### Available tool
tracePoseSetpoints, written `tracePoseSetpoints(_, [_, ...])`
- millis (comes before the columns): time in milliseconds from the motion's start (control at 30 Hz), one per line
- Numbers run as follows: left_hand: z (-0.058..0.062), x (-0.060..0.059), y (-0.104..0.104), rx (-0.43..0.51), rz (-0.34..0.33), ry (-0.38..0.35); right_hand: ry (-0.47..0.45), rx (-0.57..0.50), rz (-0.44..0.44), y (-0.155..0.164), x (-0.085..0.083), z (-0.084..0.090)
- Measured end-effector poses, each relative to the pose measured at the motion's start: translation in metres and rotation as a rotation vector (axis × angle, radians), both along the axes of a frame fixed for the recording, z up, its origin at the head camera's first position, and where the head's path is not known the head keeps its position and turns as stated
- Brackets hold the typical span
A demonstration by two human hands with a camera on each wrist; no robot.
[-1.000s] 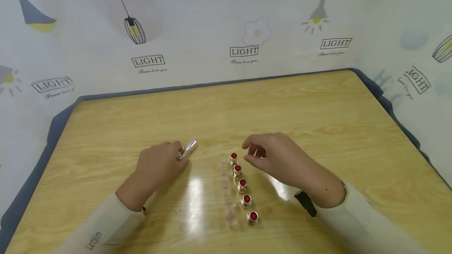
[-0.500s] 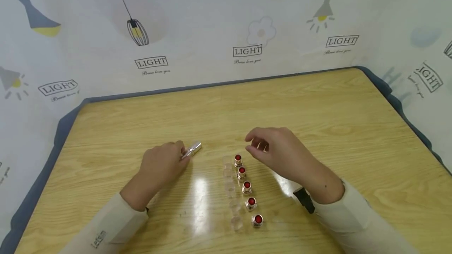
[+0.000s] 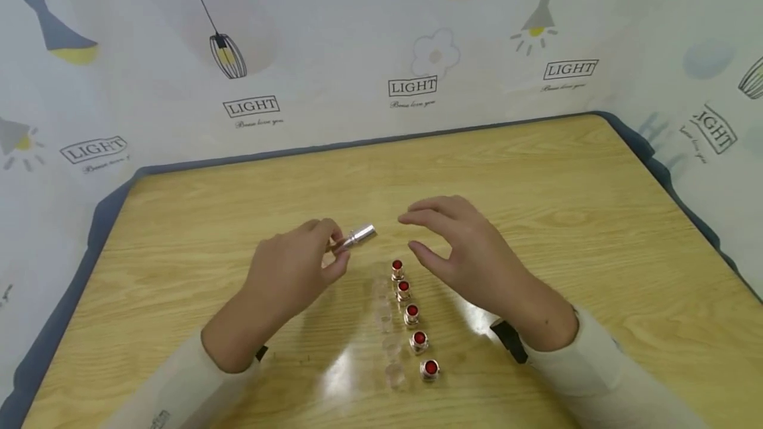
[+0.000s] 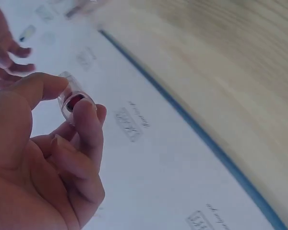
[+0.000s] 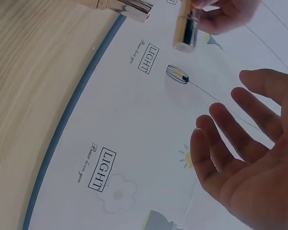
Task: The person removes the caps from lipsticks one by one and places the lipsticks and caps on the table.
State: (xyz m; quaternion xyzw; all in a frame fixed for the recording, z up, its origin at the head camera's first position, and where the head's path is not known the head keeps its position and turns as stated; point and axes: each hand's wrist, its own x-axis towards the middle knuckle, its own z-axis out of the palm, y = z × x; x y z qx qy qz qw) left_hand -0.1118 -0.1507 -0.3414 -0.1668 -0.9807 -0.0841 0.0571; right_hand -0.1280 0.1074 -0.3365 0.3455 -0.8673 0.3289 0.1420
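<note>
In the head view my left hand (image 3: pixel 292 267) pinches a silvery lipstick tube (image 3: pixel 360 235) between thumb and fingers, raised above the table and pointing right. The left wrist view shows its clear end with dark red inside (image 4: pixel 76 101). My right hand (image 3: pixel 477 247) hovers to its right, fingers parted and thumb apart, holding nothing. Below the hands several lipsticks (image 3: pixel 412 313) stand upright in a row, red at the top with shiny metallic bases. Beside them, on the left, runs a row of clear pieces (image 3: pixel 393 373) that look like caps.
A wood-grain table (image 3: pixel 197 217) lies under everything, with a dark blue edge (image 3: pixel 286 155) at the back. Behind it rises a pale wall covering (image 3: pixel 334 51) printed with lamps and the word LIGHT. Both sleeves are light coloured.
My left hand has lifted the lipstick and moved it rightward, nearer to my right hand. The right hand has risen slightly and its fingers have spread from the thumb.
</note>
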Motion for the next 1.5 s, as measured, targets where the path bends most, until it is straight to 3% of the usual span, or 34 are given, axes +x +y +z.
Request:
tracePoseSetpoints(233, [0.02,0.023,0.018,0.019,-0.125,0.202,0.056,0.019,0.072,-0.007,0.011,0.004])
tracePoseSetpoints(567, [0.031,0.037,0.026,0.031,-0.204,0.307,0.086,0.02,0.133,-0.012,0.017,0.005])
tracePoseSetpoints(1033, [0.033,0.045,0.017,0.01,-0.231,0.238,-0.029,0.049,0.178,-0.007,0.019,0.006])
tracePoseSetpoints(1267, [0.033,0.045,0.001,0.029,-0.137,0.224,-0.038,0.046,0.101,-0.002,0.016,0.01])
tracePoseSetpoints(1500, [0.023,0.034,-0.009,0.097,-0.093,0.202,-0.023,0.011,0.051,0.001,0.011,0.008])
